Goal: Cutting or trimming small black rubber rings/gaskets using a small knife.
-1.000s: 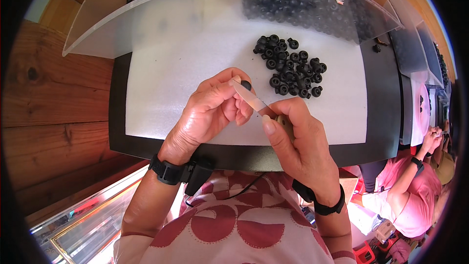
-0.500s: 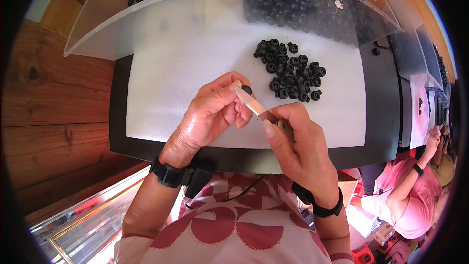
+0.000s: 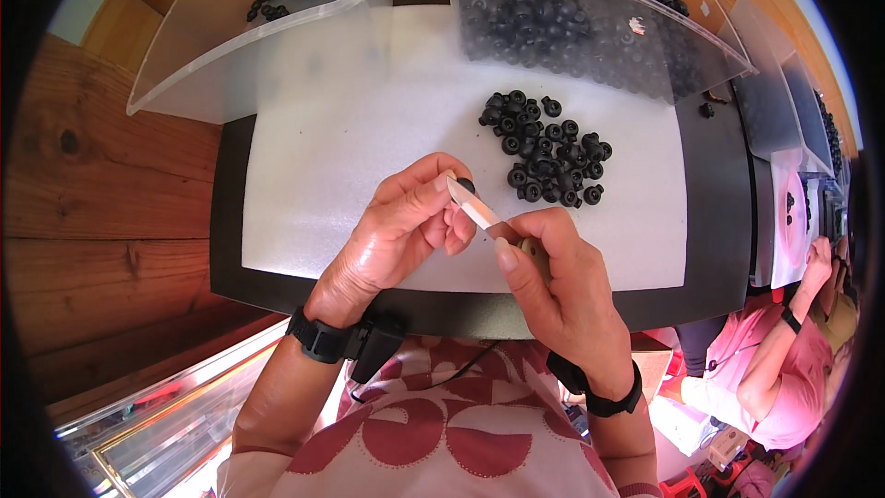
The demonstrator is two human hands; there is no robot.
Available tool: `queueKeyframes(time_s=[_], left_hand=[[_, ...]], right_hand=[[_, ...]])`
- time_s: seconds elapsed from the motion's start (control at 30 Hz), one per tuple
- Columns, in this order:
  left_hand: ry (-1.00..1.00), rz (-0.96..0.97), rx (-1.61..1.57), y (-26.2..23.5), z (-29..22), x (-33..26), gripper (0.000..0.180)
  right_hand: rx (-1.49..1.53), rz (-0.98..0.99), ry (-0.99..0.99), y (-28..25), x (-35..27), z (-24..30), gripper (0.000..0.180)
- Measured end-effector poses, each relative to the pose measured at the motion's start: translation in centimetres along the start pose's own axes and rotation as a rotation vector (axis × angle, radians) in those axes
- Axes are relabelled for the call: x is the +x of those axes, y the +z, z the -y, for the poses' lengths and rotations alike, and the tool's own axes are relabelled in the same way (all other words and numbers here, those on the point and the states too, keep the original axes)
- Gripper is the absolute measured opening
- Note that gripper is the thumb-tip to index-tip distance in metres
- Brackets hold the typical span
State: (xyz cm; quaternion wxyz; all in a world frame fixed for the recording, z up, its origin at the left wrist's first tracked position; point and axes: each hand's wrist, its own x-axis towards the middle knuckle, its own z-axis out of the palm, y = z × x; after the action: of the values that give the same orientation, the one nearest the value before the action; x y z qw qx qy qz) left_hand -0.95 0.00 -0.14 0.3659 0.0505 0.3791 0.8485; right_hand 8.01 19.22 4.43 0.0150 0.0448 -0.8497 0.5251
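Between thumb and fingers, my left hand (image 3: 406, 217) pinches a small round black rubber part (image 3: 466, 184), mostly covered by the fingertips. My right hand (image 3: 562, 281) is closed around the handle of a small knife (image 3: 476, 206). Its blade tip lies against the black part, close to my left thumb. A pile of similar black rubber parts (image 3: 546, 152), knobbed and with holes, rests beyond my hands to the right on a white foam sheet (image 3: 313, 184).
At the back right, a clear plastic bin (image 3: 590, 32) holds many black parts. Another clear bin (image 3: 267, 46) at the back left contains fewer. The dark table edge (image 3: 461, 314) runs before me. At far right a co-worker in pink (image 3: 774, 360) works at a neighbouring place.
The view has tilted slightly, so the table and bins sit a little lower. My hands keep nearly the same pose, with the blade still at the black part.
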Motion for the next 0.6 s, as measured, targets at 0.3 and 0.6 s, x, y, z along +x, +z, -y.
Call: queueKeyframes(time_s=[0.3,0.6], left_hand=[[0.005,-0.049,0.114,0.9,0.2,-0.4,0.036],[0.045,0.000,0.054,0.6,0.1,0.0,0.035]], right_hand=[[0.061,-0.053,0.013,0.2,0.3,-1.0,0.014],[0.101,-0.136,-0.032,0.3,0.4,-1.3,0.015]])
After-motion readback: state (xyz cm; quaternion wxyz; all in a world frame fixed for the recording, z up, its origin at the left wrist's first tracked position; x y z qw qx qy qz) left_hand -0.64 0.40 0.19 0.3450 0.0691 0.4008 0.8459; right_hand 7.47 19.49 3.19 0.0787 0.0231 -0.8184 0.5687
